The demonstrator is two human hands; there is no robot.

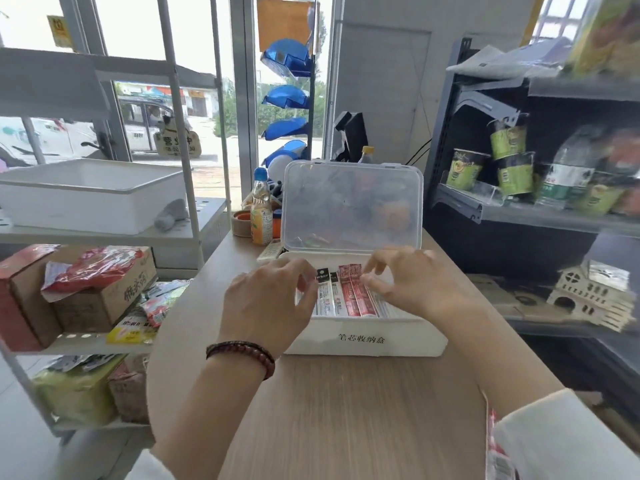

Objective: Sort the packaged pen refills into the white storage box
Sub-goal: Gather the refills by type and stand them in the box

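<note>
The white storage box [367,339] stands on the wooden table with its clear lid [353,206] propped upright. Inside lie several packaged pen refills side by side: black-topped packs [325,296] on the left, red packs [356,296] in the middle, pale ones on the right. My left hand [266,303], wearing a dark bead bracelet, hovers over the box's left end, fingertips touching the black-topped packs. My right hand [412,282] is over the right end, its bent fingers touching the tops of the red packs. More packaged refills [498,455] lie at the table's lower right edge under my sleeve.
A drink bottle [261,211] and tape roll [241,223] stand behind the box on the left. A white rack [194,233] with a tub and snack cartons flanks the table's left. Dark shelves [540,213] with cups and bottles stand at right.
</note>
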